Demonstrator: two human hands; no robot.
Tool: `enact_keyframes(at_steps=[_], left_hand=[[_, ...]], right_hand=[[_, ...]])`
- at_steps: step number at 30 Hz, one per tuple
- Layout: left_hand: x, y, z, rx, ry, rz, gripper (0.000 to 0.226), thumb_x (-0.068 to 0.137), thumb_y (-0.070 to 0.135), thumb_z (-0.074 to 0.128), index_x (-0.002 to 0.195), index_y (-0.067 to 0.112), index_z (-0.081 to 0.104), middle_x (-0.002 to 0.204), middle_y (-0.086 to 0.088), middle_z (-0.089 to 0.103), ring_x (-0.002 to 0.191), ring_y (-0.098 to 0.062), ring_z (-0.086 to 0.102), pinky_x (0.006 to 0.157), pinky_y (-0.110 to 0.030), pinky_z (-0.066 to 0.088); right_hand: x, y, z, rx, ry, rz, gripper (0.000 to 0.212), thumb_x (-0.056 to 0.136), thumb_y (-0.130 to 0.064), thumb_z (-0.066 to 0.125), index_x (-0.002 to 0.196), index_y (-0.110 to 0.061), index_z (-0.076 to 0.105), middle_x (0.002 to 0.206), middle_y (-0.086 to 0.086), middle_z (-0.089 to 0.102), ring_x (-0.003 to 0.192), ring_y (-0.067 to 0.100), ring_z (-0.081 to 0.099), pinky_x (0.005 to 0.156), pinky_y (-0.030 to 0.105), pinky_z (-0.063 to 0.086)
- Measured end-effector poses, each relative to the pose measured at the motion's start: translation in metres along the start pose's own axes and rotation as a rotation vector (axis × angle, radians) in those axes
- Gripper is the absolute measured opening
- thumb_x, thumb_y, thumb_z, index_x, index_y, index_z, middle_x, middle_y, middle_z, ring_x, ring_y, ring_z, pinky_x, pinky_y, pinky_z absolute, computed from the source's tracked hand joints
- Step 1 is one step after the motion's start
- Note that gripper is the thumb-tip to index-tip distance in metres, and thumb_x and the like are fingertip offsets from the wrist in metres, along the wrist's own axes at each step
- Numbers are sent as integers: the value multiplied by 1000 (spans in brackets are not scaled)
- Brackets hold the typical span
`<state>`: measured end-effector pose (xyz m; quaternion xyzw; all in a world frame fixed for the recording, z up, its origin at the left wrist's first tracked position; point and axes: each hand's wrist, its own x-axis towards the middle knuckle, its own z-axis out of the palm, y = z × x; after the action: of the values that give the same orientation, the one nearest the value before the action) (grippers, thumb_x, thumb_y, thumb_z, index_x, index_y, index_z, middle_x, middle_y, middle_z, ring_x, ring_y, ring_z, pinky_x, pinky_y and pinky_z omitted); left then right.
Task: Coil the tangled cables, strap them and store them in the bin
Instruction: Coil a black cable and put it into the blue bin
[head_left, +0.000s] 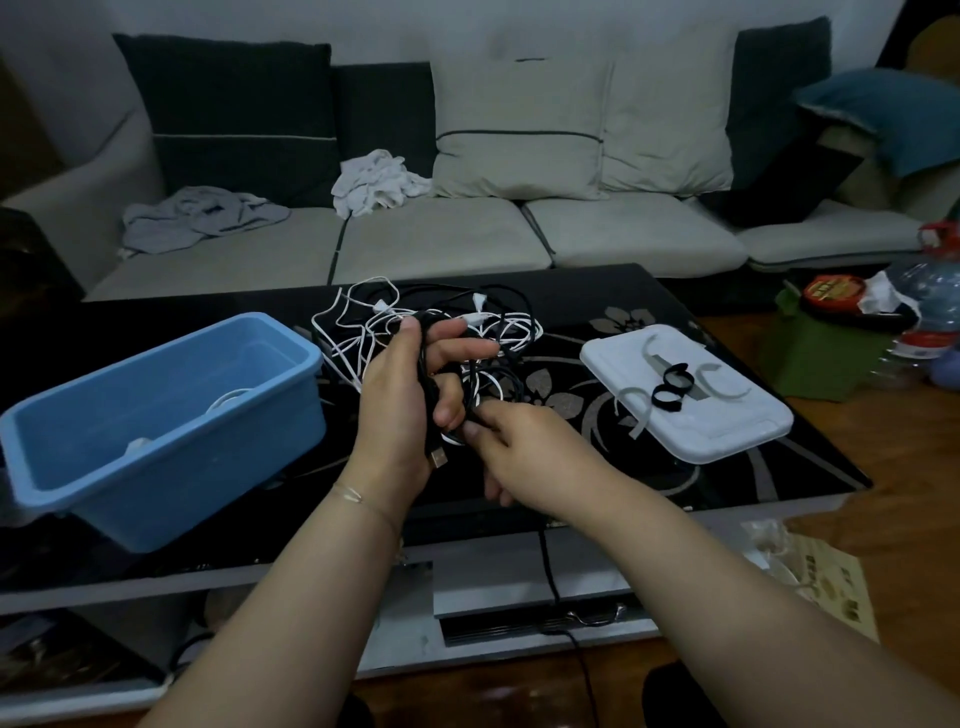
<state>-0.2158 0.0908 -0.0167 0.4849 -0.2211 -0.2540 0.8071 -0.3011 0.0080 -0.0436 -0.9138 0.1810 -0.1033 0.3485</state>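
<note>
Head view is showing a blue bin (156, 415) sitting at the left of the dark flowered bench (597, 312), with something white lying on its floor. Just right of the bin, the left hand (405, 400) is holding up a black cable (428, 410), its fingers curling round the gathered loops while a USB plug (437, 458) is hanging below the palm. Behind the hand, a tangle of white and black cables (431, 322) is lying on the bench. The right hand (514, 447) is pinching a strand of the black cable between thumb and fingertips, touching the left hand's curled fingers. Further right, a white lid (727, 431) is resting on the bench, carrying black straps (672, 392) and pale straps (724, 387) lying loose on top.
</note>
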Motion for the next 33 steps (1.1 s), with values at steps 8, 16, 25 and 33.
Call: enact_keyframes(at_steps=[8,16,25,33], left_hand=[[6,-1,-6,387,132,260,38,105,34,26,108,8,53,87,0,75,39,-10,47,45,-20,40],[7,-14,-12,1134,-92,355,30,99,41,40,84,16,44,79,7,73,76,-18,66,73,-36,47],[0,-5,-9,1031,-391,39,48,101,45,31,81,9,56,48,-4,60,38,-20,52,42,-21,39],[-4,1,-11,860,-588,-80,52,81,61,47,70,10,49,38,2,48,35,-14,45,45,-23,36]], right_hand=[[-10,-8,3,35,-266,-62,14,98,-17,47,106,-11,55,71,-2,68,53,0,57,62,23,48],[-16,-7,-16,-465,16,-244,27,99,-38,41,112,-19,56,102,13,66,95,36,60,66,33,39],[-12,0,-39,-377,246,-135,44,70,-66,64,71,-26,45,71,-9,58,72,14,53,62,31,37],[-4,16,-46,66,200,-210,9,84,-36,65,89,-36,57,82,-11,65,81,6,61,77,39,51]])
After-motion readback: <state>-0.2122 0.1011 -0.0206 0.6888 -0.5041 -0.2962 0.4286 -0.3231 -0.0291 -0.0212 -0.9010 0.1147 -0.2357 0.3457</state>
